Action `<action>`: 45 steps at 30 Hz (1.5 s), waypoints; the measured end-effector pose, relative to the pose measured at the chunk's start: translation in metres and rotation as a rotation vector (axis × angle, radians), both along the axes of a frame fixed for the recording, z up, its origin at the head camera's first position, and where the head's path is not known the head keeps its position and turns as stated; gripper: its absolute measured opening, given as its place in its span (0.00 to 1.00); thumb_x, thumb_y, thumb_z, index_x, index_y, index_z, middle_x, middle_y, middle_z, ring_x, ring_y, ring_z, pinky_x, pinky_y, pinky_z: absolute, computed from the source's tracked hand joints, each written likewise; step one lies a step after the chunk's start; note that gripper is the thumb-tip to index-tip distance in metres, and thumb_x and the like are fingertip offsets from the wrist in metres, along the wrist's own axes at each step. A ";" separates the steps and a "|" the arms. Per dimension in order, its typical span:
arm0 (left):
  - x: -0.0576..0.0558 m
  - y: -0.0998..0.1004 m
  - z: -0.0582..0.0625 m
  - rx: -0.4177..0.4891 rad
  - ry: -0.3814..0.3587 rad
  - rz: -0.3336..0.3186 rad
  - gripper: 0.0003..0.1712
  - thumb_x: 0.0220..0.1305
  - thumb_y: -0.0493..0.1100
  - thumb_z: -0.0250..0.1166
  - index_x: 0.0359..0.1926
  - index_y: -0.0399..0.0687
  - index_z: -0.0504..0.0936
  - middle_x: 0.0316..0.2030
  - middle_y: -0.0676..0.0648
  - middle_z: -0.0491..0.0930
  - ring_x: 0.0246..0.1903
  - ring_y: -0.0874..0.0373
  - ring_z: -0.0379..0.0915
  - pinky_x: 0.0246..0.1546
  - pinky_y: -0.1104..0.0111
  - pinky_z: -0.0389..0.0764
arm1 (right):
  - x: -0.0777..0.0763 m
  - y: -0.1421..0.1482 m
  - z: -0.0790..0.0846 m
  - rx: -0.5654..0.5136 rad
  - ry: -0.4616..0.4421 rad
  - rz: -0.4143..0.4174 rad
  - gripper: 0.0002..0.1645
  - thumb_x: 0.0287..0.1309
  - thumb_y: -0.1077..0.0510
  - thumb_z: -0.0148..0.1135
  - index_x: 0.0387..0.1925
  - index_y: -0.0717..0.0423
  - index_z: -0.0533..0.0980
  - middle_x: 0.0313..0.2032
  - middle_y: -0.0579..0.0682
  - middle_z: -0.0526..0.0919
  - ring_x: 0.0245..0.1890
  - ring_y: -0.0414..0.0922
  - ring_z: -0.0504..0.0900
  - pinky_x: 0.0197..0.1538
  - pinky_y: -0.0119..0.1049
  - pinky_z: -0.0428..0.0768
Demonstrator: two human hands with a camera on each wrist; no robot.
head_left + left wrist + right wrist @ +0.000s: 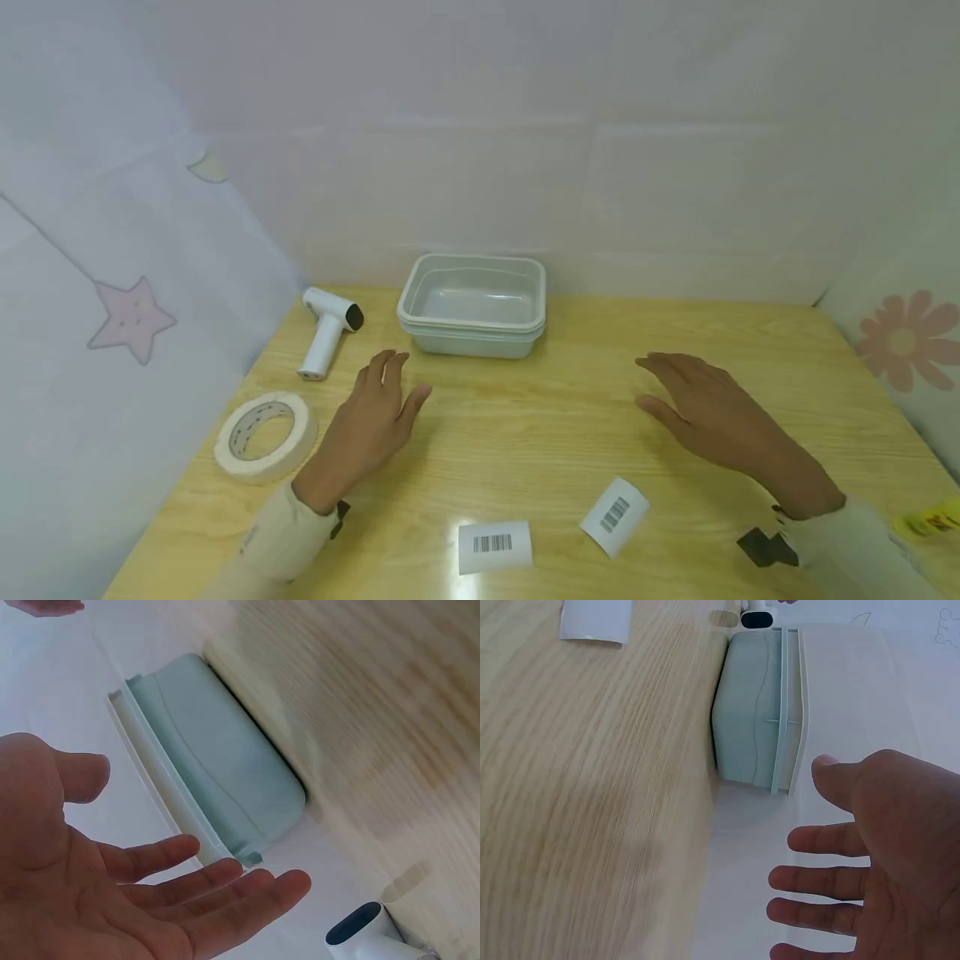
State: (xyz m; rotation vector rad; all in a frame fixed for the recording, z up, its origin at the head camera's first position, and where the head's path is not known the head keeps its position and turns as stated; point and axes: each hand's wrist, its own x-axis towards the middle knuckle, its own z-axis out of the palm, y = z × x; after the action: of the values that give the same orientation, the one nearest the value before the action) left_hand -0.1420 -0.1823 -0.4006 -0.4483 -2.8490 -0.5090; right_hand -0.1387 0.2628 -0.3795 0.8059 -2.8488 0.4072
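Observation:
Both hands hover over a wooden table, holding nothing. My left hand has its fingers loosely extended, between a roll of masking tape and the space in front of the stacked plastic containers. My right hand hangs to the right of the containers, thumb apart from the fingers. The pale green stack, with a whitish rim, stands at the back; both wrist views show its side, the left wrist view past the left fingertips. Two white barcode labels, a left one and a right one, lie near the front.
A white handheld scanner-like device with a dark end lies at the back left. At the right edge is a partly visible yellow item. Pale cloth walls enclose the wooden table at the back and sides.

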 end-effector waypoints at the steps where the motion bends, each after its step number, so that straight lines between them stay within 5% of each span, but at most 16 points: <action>1: -0.002 -0.001 0.000 0.005 -0.002 0.007 0.38 0.78 0.58 0.50 0.70 0.29 0.61 0.67 0.29 0.61 0.63 0.32 0.63 0.42 0.43 0.81 | -0.003 -0.003 0.000 0.002 0.001 0.003 0.32 0.76 0.42 0.51 0.70 0.57 0.67 0.67 0.60 0.69 0.67 0.62 0.66 0.61 0.66 0.66; 6: -0.023 -0.008 -0.004 0.040 -0.037 0.043 0.50 0.73 0.67 0.52 0.73 0.28 0.53 0.67 0.26 0.60 0.64 0.29 0.61 0.51 0.40 0.75 | -0.021 -0.021 0.001 0.002 -0.012 0.006 0.34 0.77 0.39 0.47 0.70 0.57 0.66 0.66 0.60 0.71 0.65 0.61 0.69 0.60 0.65 0.68; 12: -0.061 -0.023 -0.010 0.149 -0.229 0.041 0.72 0.59 0.77 0.61 0.79 0.40 0.28 0.75 0.25 0.38 0.73 0.26 0.37 0.67 0.35 0.54 | -0.047 -0.052 0.003 -0.036 -0.005 0.001 0.32 0.76 0.36 0.44 0.58 0.57 0.75 0.54 0.55 0.79 0.52 0.54 0.78 0.52 0.54 0.76; 19: -0.099 -0.031 -0.014 0.264 -0.370 -0.008 0.80 0.52 0.75 0.70 0.77 0.54 0.17 0.76 0.29 0.26 0.74 0.29 0.24 0.68 0.33 0.44 | -0.086 -0.085 0.011 -0.071 -0.048 -0.014 0.30 0.75 0.33 0.43 0.48 0.52 0.78 0.40 0.47 0.81 0.39 0.46 0.78 0.40 0.44 0.78; 25: -0.115 -0.031 -0.028 0.374 -0.423 -0.026 0.77 0.51 0.72 0.72 0.78 0.62 0.20 0.78 0.35 0.28 0.76 0.34 0.26 0.67 0.32 0.45 | -0.114 -0.103 0.001 -0.135 -0.205 -0.037 0.31 0.76 0.33 0.40 0.34 0.51 0.75 0.25 0.46 0.74 0.23 0.42 0.71 0.28 0.39 0.71; 27: -0.118 -0.032 -0.034 0.415 -0.422 -0.063 0.75 0.53 0.70 0.72 0.79 0.62 0.22 0.78 0.37 0.29 0.76 0.36 0.27 0.67 0.32 0.45 | -0.119 -0.108 -0.003 -0.143 -0.243 -0.053 0.32 0.75 0.31 0.39 0.32 0.51 0.74 0.24 0.46 0.73 0.22 0.42 0.70 0.27 0.38 0.71; 33: -0.131 -0.025 -0.038 0.614 -0.258 -0.360 0.64 0.58 0.44 0.75 0.80 0.69 0.38 0.74 0.43 0.54 0.73 0.37 0.48 0.68 0.36 0.50 | -0.126 -0.117 -0.005 -0.183 -0.286 -0.078 0.31 0.74 0.32 0.44 0.28 0.51 0.73 0.20 0.46 0.73 0.19 0.42 0.69 0.24 0.37 0.68; 35: -0.134 -0.023 -0.039 0.641 -0.230 -0.391 0.62 0.58 0.39 0.74 0.80 0.70 0.41 0.72 0.43 0.58 0.71 0.37 0.53 0.68 0.38 0.52 | -0.129 -0.119 -0.007 -0.193 -0.298 -0.074 0.32 0.73 0.32 0.45 0.26 0.51 0.72 0.18 0.45 0.71 0.18 0.41 0.67 0.24 0.36 0.67; 45: -0.143 -0.023 -0.045 0.534 -0.296 -0.173 0.61 0.65 0.64 0.67 0.81 0.60 0.33 0.74 0.38 0.55 0.72 0.39 0.54 0.67 0.40 0.59 | -0.148 -0.128 -0.011 -0.349 -0.393 -0.099 0.33 0.72 0.39 0.53 0.13 0.50 0.62 0.12 0.43 0.60 0.15 0.39 0.55 0.20 0.33 0.56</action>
State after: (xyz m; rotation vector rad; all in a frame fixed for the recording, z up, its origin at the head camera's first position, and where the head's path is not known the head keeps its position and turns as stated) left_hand -0.2846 -0.2049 -0.4456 -0.5510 -2.7782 -1.4244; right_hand -0.2865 0.1349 -0.3902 0.5648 -3.0055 1.1207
